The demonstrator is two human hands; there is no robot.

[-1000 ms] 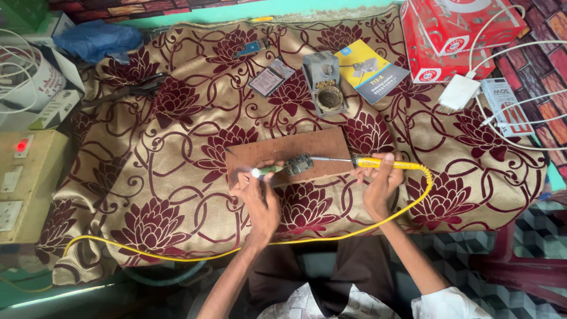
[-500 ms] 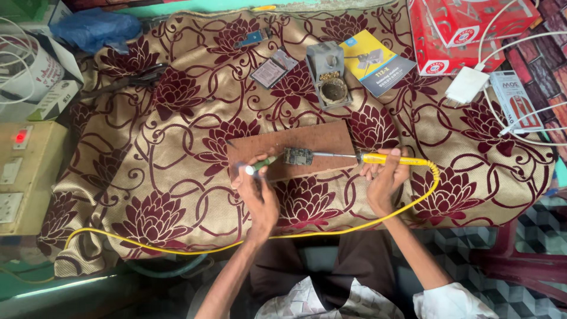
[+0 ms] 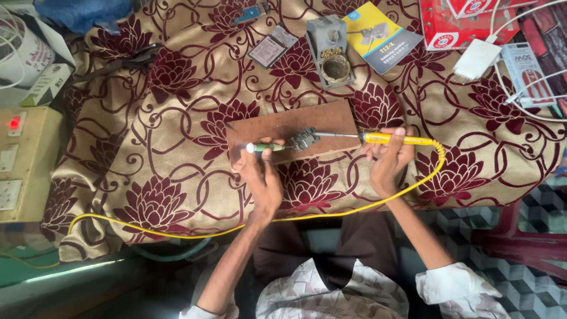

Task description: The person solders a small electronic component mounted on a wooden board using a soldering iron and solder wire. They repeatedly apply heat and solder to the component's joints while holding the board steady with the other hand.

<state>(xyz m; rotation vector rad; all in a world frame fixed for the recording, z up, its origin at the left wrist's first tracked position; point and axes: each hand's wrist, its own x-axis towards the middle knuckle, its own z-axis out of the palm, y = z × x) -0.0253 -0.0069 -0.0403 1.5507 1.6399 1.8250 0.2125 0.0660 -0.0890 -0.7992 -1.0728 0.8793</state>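
While the right hand (image 3: 387,156) grips the yellow-handled soldering iron (image 3: 393,139), left hand (image 3: 260,174) fingers pinch a green tool (image 3: 267,147); tip meets small grey component (image 3: 304,140) on brown wooden board (image 3: 283,125), soldering apparently unfinished.

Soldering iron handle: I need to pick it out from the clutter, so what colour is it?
Yellow, matching its cord; the soldering iron handle shows clearly in the head view.

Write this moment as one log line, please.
left hand: holds green tool | right hand: holds yellow iron | tip on part | on board
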